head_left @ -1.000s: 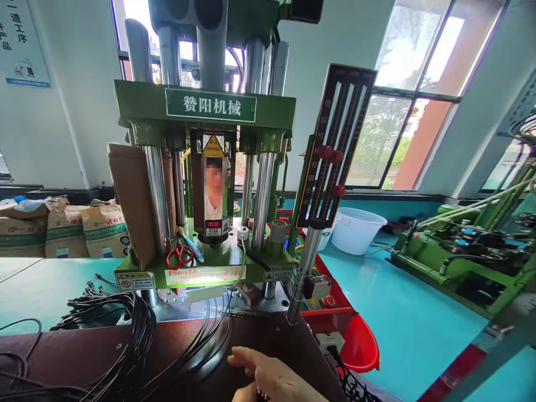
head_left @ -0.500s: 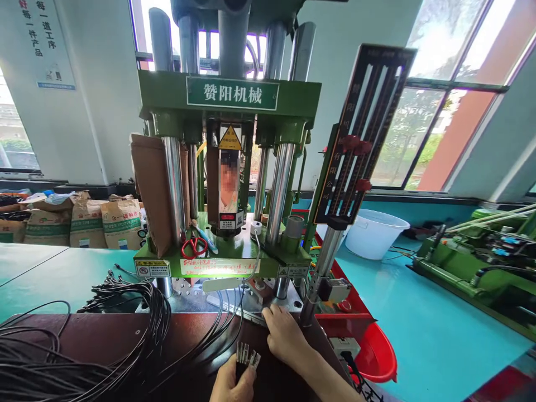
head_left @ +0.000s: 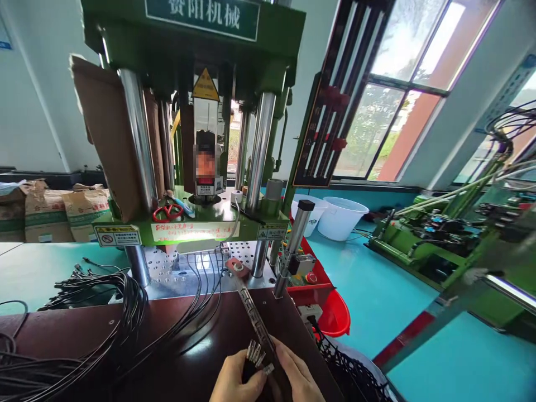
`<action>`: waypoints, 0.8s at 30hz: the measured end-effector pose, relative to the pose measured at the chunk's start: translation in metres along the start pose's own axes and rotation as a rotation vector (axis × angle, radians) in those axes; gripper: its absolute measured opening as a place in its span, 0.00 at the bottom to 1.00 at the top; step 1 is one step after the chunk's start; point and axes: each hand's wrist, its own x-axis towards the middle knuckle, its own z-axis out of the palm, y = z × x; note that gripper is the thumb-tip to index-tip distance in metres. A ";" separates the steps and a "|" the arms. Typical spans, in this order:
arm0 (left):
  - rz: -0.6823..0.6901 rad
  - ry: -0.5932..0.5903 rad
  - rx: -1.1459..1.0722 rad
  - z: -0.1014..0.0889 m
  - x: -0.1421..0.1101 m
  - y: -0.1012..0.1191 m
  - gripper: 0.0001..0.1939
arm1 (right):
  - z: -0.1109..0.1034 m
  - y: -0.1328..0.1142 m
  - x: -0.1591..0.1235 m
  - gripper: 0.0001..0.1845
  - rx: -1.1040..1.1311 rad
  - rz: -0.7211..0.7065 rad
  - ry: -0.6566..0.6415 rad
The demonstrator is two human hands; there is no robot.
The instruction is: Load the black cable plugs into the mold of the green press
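At the bottom edge my left hand (head_left: 234,379) is closed round a small bunch of black cables with metal connector tips (head_left: 255,353) sticking up. My right hand (head_left: 295,377) is beside it, fingers curled against the near end of a long metal strip fixture (head_left: 251,312) that runs across the dark brown table (head_left: 84,335) up to a round red-brown knob (head_left: 237,268) at the machine's perforated base plate. Several black cables (head_left: 201,285) run from under the green press (head_left: 188,229) toward me.
A big bundle of black cables (head_left: 104,301) lies on the table's left. Red-handled scissors (head_left: 167,212) rest on the press platen. A red bucket (head_left: 333,315) and white buckets (head_left: 341,215) stand to the right on the teal floor, with another green machine (head_left: 439,240) beyond. Sacks (head_left: 54,212) are stacked at left.
My right hand pulled back from the machine base to beside my left hand, and the strip fixture now lies out across the table. The view dropped and shifted left.
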 end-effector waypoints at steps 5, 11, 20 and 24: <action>0.000 0.011 0.004 0.006 -0.003 -0.003 0.11 | 0.005 0.014 0.003 0.35 0.174 0.136 0.042; 0.014 0.016 0.007 0.006 -0.003 -0.010 0.11 | 0.006 0.014 -0.001 0.32 0.084 0.012 0.066; 0.012 0.030 0.028 0.005 -0.002 -0.015 0.10 | 0.010 0.010 0.000 0.31 0.104 0.086 0.082; 0.016 0.062 0.056 0.008 -0.003 -0.019 0.09 | 0.016 -0.003 -0.001 0.32 0.103 0.014 0.030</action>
